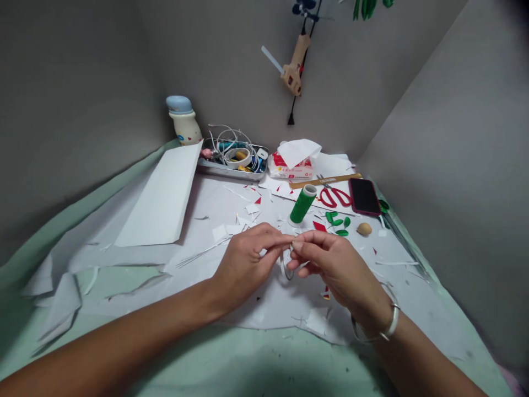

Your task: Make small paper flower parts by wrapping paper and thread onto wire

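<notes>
My left hand (247, 266) and my right hand (334, 269) meet in the middle, fingertips nearly touching. Both pinch a thin white-covered wire (284, 266), which curves down in a small loop between them. Just beyond the fingers, a spool of green floral tape (302, 204) stands on end. Small green paper leaf shapes (335, 220) and red paper scraps lie to the right of it. Several thin wires (202, 252) lie on the paper left of my left hand. A metal bangle (382, 325) circles my right wrist.
White paper sheets (161, 196) and scraps cover a pale green cloth (231, 361). At the back stand a metal tray (231, 165) of cables and tape, a tissue pack (291, 162), red-handled scissors (334, 197), and a phone (364, 197). A glue gun (294, 66) hangs on the grey wall.
</notes>
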### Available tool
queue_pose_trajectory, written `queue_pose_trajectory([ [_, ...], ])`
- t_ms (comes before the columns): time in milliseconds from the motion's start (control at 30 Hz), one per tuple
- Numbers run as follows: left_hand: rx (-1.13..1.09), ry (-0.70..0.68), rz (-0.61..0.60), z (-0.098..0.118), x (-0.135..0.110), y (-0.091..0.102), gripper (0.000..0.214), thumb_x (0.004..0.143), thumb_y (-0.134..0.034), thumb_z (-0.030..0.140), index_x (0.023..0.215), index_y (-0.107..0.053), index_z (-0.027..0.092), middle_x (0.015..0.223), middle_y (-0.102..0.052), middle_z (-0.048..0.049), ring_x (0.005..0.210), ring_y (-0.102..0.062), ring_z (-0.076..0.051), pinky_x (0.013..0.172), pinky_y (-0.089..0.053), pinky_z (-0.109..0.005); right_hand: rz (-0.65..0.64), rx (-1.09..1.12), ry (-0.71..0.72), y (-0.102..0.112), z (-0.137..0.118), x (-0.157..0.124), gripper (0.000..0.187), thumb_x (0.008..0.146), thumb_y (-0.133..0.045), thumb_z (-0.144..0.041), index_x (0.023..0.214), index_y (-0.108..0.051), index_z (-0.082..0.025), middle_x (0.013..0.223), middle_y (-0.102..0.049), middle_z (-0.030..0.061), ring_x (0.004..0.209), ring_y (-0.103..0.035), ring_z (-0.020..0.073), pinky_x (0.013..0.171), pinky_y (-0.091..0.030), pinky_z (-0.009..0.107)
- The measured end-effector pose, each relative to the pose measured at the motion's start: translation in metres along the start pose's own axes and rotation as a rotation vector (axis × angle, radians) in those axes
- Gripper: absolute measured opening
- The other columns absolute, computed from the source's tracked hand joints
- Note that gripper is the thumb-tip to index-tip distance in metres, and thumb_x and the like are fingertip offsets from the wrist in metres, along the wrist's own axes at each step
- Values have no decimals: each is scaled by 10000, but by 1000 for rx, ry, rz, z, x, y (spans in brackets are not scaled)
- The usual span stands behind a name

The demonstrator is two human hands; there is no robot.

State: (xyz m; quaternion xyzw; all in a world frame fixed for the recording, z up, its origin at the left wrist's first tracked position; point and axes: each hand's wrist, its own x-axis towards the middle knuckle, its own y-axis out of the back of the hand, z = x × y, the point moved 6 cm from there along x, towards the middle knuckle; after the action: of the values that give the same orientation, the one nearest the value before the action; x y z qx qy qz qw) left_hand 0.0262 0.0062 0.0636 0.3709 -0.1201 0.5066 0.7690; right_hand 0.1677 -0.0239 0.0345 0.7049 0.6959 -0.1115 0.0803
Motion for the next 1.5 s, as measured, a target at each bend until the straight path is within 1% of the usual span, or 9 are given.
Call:
queue_pose_trajectory([
  [167,-20,18,-12,0,1,-1,247,857,-602,80,981,-752,231,865,-730,-25,790,-671,-134,717,-542,-261,2,15,1,-1,-2,0,117,769,-675,-275,778,-677,-159,723,-692,39,652,-666,139,579,-523,246],
  [400,-17,22,-7,-2,-1,-1,259,851,-598,73,987,-754,229,872,-728,-40,785,-667,-142,710,-549,-277,5,-2,-6,0,-1,0,126,774,-672,-283,800,-683,-161,712,-698,43,648,-665,139,582,-522,244],
  [567,-40,28,-6,0,0,0,248,852,-601,79,970,-754,235,867,-732,-31,788,-673,-139,712,-547,-270,0,9,-5,-1,-2,-1,112,767,-670,-276,771,-676,-164,700,-688,36,643,-660,137,584,-523,248],
  [800,-52,45,-9,0,1,0,225,851,-609,88,953,-757,224,862,-734,-30,785,-676,-139,714,-545,-268,-30,55,3,-2,-2,-1,117,784,-659,-277,771,-672,-162,758,-669,32,676,-660,134,576,-519,237],
  [933,-54,25,-3,0,0,-1,237,853,-606,81,968,-755,227,863,-732,-29,787,-676,-137,718,-547,-268,-39,66,3,-2,-3,-2,128,797,-651,-286,776,-673,-162,762,-662,36,675,-657,136,579,-522,243],
  [1200,-4,-9,-9,0,-1,-1,282,856,-576,58,991,-751,232,863,-726,-34,776,-669,-132,698,-547,-259,-41,72,-10,-2,-1,-1,169,773,-683,-321,770,-665,-153,752,-658,37,679,-657,142,575,-521,239],
  [1300,7,-38,-3,1,-2,-1,289,853,-575,50,1002,-748,227,863,-720,-33,773,-665,-129,691,-544,-255,-41,80,-14,-1,0,0,154,766,-688,-310,759,-667,-157,745,-661,34,679,-657,142,570,-518,238],
  [1500,21,-50,0,1,-3,-1,274,846,-580,36,995,-749,191,854,-716,-42,767,-666,-125,688,-542,-245,-42,93,-16,-1,0,0,118,766,-676,-278,753,-668,-160,740,-656,33,669,-656,138,563,-518,237],
])
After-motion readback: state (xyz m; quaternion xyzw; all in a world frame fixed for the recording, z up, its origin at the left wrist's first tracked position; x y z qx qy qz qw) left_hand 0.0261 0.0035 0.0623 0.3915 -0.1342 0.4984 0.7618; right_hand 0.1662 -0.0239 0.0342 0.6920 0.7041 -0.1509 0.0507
